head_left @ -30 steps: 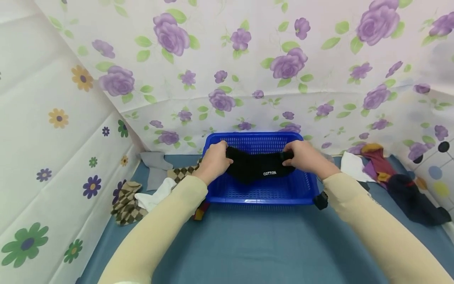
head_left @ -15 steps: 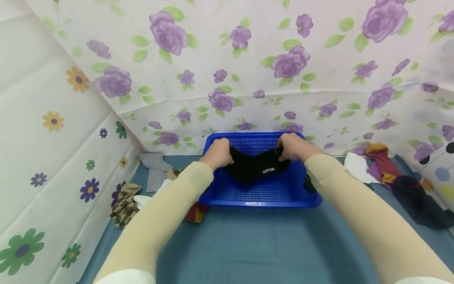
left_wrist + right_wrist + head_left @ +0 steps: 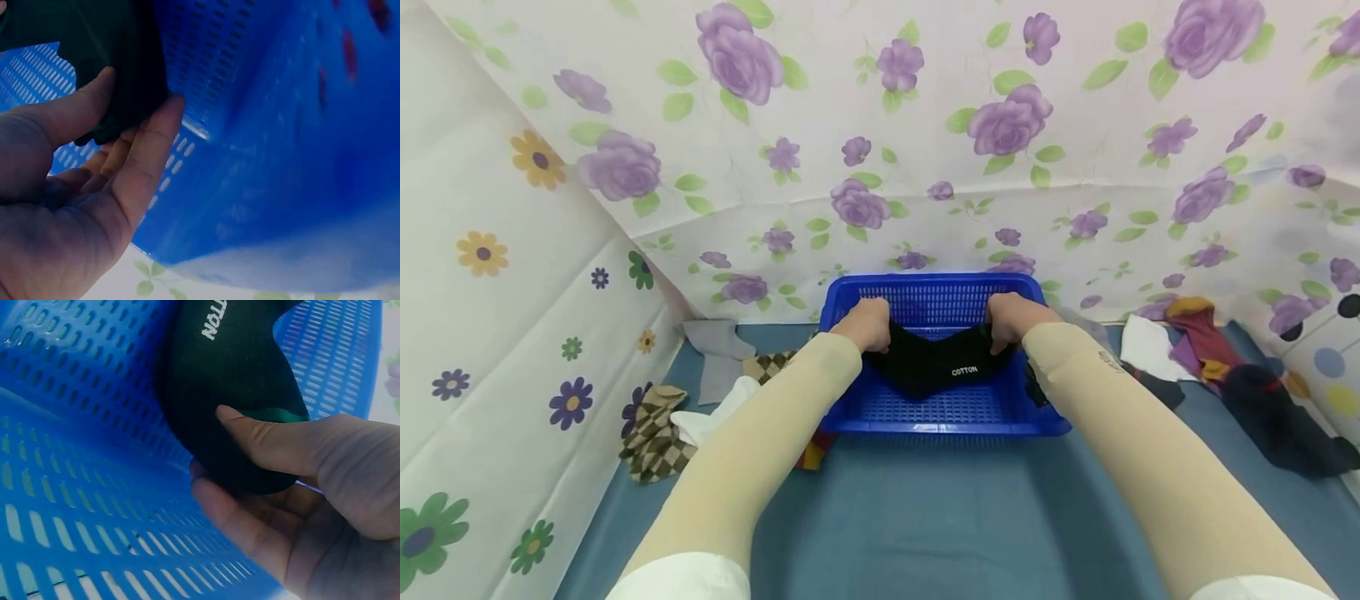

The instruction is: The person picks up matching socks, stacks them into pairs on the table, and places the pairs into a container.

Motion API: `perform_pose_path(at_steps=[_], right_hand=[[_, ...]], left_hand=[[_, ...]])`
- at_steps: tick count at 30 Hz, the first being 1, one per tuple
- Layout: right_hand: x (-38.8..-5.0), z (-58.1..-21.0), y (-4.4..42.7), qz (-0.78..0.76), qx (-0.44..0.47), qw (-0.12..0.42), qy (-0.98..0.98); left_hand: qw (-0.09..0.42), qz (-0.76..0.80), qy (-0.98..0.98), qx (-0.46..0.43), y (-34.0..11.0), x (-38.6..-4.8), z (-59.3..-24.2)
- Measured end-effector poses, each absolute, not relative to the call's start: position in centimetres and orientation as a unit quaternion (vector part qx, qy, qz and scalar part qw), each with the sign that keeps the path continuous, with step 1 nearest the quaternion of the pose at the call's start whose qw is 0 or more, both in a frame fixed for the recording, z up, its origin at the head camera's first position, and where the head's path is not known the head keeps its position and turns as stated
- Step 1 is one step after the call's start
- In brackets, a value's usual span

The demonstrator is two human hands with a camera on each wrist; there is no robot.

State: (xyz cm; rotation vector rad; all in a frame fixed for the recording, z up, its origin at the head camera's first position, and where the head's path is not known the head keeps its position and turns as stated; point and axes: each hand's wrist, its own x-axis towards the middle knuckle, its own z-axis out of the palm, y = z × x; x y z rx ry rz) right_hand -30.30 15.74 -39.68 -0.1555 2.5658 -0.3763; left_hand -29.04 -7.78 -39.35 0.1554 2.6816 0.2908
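Note:
A black sock (image 3: 936, 362) with white COTTON lettering is stretched between both hands inside a blue plastic basket (image 3: 940, 428). One end is pinched by my left hand (image 3: 867, 325), whose thumb lies on the near face in the left wrist view, with the sock (image 3: 125, 69) hanging between thumb and fingers. My right hand (image 3: 1011, 321) pinches the other end, and in the right wrist view its thumb presses the sock (image 3: 225, 394) against the fingers. The sock sags in the middle, low over the basket's slotted floor.
Left of the basket lie a grey sock (image 3: 718, 358), a white sock (image 3: 718, 417) and a brown checkered sock (image 3: 655, 437). On the right are a white sock (image 3: 1150, 350), a maroon and mustard sock (image 3: 1202, 333) and a dark navy sock (image 3: 1285, 421). A floral curtain (image 3: 925, 125) stands behind.
Both hands have lowered the black sock further into the basket and come slightly closer together, so it sags more. The hold on each end stays the same.

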Motion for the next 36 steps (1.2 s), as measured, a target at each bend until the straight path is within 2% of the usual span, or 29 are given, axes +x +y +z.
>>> perform_pose_path(at_steps=[7, 18, 21, 24, 28, 32, 36], right_hand=[[-30.0, -39.7, 15.9, -0.119, -0.070, 0.247, 0.959], [-29.7, -39.6, 15.5, -0.053, -0.092, 0.242, 0.964], [-29.9, -39.6, 15.5, -0.045, -0.103, 0.235, 0.966], [-30.0, -39.4, 15.6, -0.038, -0.106, 0.228, 0.967], [-29.9, -39.0, 15.2, -0.033, -0.128, 0.194, 0.972], [-29.5, -38.8, 14.3, -0.044, -0.166, 0.184, 0.968], [-29.3, -39.4, 13.8, -0.053, -0.167, 0.238, 0.955]], left_hand=[[0.200, 0.090, 0.974, 0.063, -7.2, -29.3, -40.0], [0.210, 0.074, 0.972, 0.074, -7.1, -29.5, -39.9], [0.190, 0.065, 0.977, 0.076, -7.0, -29.3, -39.8], [0.139, 0.034, 0.986, 0.089, -6.7, -29.2, -39.9], [0.100, 0.011, 0.990, 0.104, -6.5, -29.3, -39.8], [0.143, 0.023, 0.983, 0.112, -6.9, -29.4, -39.9], [0.196, 0.035, 0.973, 0.113, -7.1, -29.3, -40.3]])
